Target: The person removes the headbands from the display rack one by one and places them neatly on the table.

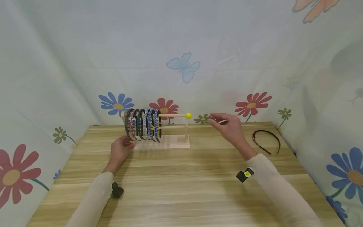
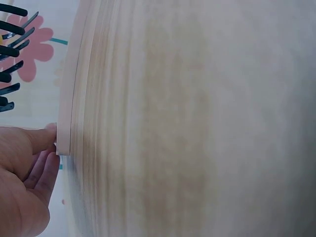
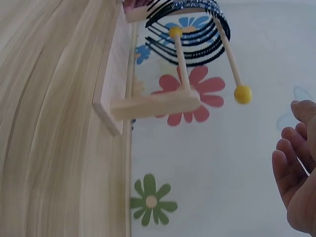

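Observation:
A wooden headband stand (image 1: 173, 142) stands toward the back of the table. Several glittery headbands (image 1: 156, 127) hang side by side on the left part of its upper rod, which ends in a yellow ball (image 1: 188, 115). At the base's left end, my left hand (image 1: 119, 149) holds the corner between thumb and fingers; the left wrist view shows the thumb (image 2: 43, 137) against the base's edge. My right hand (image 1: 230, 127) is raised in the air right of the yellow ball, its fingers loosely bent and holding nothing. The right wrist view shows it apart from the rod.
One dark headband (image 1: 267, 130) with a decorated side lies on the table at the right. The stand's lower rod carries a second yellow ball (image 3: 176, 32) and meets a short wooden upright (image 3: 153, 106). Floral fabric (image 1: 215, 82) hangs behind the wood-grain table (image 1: 181, 186).

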The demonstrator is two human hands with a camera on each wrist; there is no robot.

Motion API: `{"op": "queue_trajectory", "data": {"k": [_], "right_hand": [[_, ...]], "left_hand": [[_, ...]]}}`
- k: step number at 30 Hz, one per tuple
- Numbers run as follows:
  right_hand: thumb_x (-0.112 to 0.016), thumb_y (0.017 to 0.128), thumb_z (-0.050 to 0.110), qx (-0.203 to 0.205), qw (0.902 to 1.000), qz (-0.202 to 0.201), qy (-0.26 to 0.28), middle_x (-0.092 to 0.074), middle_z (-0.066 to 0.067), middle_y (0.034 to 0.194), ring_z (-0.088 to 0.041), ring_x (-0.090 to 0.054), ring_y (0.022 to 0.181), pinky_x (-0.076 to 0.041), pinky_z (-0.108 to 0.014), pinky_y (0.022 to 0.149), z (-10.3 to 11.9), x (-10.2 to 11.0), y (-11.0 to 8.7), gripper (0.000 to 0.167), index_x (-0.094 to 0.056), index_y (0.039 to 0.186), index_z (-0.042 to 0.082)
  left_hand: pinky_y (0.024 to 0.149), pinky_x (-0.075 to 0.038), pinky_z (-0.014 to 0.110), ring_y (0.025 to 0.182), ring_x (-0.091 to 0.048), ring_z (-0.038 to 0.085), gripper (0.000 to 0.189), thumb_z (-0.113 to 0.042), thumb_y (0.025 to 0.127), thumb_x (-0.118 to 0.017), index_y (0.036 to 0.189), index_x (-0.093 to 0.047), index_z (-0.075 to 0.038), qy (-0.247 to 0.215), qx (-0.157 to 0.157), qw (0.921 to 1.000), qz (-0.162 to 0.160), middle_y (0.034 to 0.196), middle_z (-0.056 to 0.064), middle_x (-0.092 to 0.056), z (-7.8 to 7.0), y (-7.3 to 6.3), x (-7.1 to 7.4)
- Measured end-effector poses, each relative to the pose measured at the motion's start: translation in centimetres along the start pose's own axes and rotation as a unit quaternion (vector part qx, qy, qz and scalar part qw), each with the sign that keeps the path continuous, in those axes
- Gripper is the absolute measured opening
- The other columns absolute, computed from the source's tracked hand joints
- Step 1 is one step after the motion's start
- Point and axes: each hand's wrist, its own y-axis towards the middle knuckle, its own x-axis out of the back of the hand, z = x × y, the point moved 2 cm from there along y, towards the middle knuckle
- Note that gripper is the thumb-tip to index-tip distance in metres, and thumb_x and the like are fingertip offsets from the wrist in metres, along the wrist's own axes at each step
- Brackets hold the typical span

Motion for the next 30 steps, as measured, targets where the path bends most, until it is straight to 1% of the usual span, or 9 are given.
{"op": "queue_trajectory", "data": {"k": [6, 8, 10, 14, 17, 23, 27, 30], "right_hand": [[-0.081, 0.090, 0.023, 0.010, 0.9997, 0.007, 0.021, -0.078, -0.005, 0.100, -0.017, -0.073, 0.088, -0.064, -0.027, 0.075, 1.1, -2.1, 0.3, 0.030, -0.078, 0.117, 0.010], [-0.081, 0.090, 0.023, 0.011, 0.9994, 0.008, 0.031, -0.078, -0.004, 0.099, -0.017, -0.073, 0.088, -0.064, -0.030, 0.076, 1.5, -2.8, 0.4, 0.029, -0.078, 0.117, 0.011], [-0.081, 0.090, 0.024, 0.012, 0.9990, 0.010, 0.043, -0.078, -0.004, 0.098, -0.017, -0.073, 0.087, -0.064, -0.030, 0.075, 1.9, -3.6, 0.5, 0.030, -0.078, 0.116, 0.011], [-0.082, 0.089, 0.024, 0.009, 0.9977, 0.016, 0.066, -0.079, -0.005, 0.099, -0.018, -0.073, 0.085, -0.063, -0.026, 0.074, 2.7, -5.1, 0.7, 0.031, -0.078, 0.116, 0.010], [-0.082, 0.089, 0.025, 0.005, 0.9965, 0.022, 0.080, -0.079, -0.005, 0.099, -0.019, -0.074, 0.086, -0.064, -0.026, 0.074, 3.3, -6.3, 0.8, 0.032, -0.078, 0.116, 0.010], [-0.081, 0.090, 0.030, -0.006, 0.9953, 0.043, 0.087, -0.079, -0.001, 0.100, -0.017, -0.074, 0.085, -0.064, -0.027, 0.073, 4.0, -8.6, 0.6, 0.032, -0.078, 0.117, 0.013], [-0.080, 0.090, 0.032, -0.009, 0.9944, 0.056, 0.089, -0.078, 0.000, 0.099, -0.015, -0.074, 0.084, -0.064, -0.029, 0.066, 4.2, -10.0, 0.6, 0.032, -0.078, 0.117, 0.014], [-0.080, 0.090, 0.032, -0.013, 0.9941, 0.062, 0.088, -0.078, 0.001, 0.097, -0.012, -0.073, 0.083, -0.063, -0.028, 0.064, 4.3, -10.9, 0.7, 0.030, -0.078, 0.116, 0.016]], "left_hand": [[0.088, -0.062, 0.048, 0.103, -0.071, 0.044, 0.036, -0.002, 0.091, -0.073, 0.123, -0.063, 0.012, 0.000, 0.002, 1.0000, 0.001, 0.113, 0.032, -0.070, 0.0, 0.0, 0.0], [0.087, -0.062, 0.048, 0.103, -0.071, 0.044, 0.036, -0.001, 0.091, -0.074, 0.122, -0.062, 0.013, -0.001, 0.000, 1.0000, 0.000, 0.112, 0.033, -0.070, 0.0, 0.0, -0.1], [0.088, -0.062, 0.048, 0.103, -0.071, 0.044, 0.036, -0.002, 0.091, -0.074, 0.122, -0.062, 0.013, -0.002, 0.000, 1.0000, 0.000, 0.113, 0.033, -0.070, 0.0, 0.0, -0.1], [0.089, -0.062, 0.049, 0.103, -0.071, 0.044, 0.036, -0.001, 0.091, -0.074, 0.122, -0.063, 0.013, -0.004, 0.000, 1.0000, 0.000, 0.113, 0.032, -0.070, 0.1, 0.1, -0.1], [0.089, -0.062, 0.049, 0.104, -0.071, 0.043, 0.036, -0.001, 0.091, -0.073, 0.123, -0.062, 0.013, -0.006, -0.001, 1.0000, -0.001, 0.113, 0.032, -0.070, 0.2, 0.0, -0.1], [0.088, -0.062, 0.048, 0.102, -0.072, 0.043, 0.036, -0.002, 0.091, -0.074, 0.122, -0.063, 0.012, -0.001, 0.000, 1.0000, -0.003, 0.112, 0.032, -0.070, 0.4, 0.0, -0.2], [0.089, -0.062, 0.049, 0.102, -0.072, 0.043, 0.036, -0.002, 0.091, -0.074, 0.122, -0.063, 0.012, 0.003, 0.002, 1.0000, -0.004, 0.112, 0.032, -0.071, 0.4, 0.0, -0.2], [0.089, -0.062, 0.049, 0.103, -0.072, 0.043, 0.036, -0.002, 0.091, -0.074, 0.122, -0.062, 0.012, 0.001, 0.000, 1.0000, -0.005, 0.112, 0.032, -0.070, 0.3, 0.0, -0.1]]}}
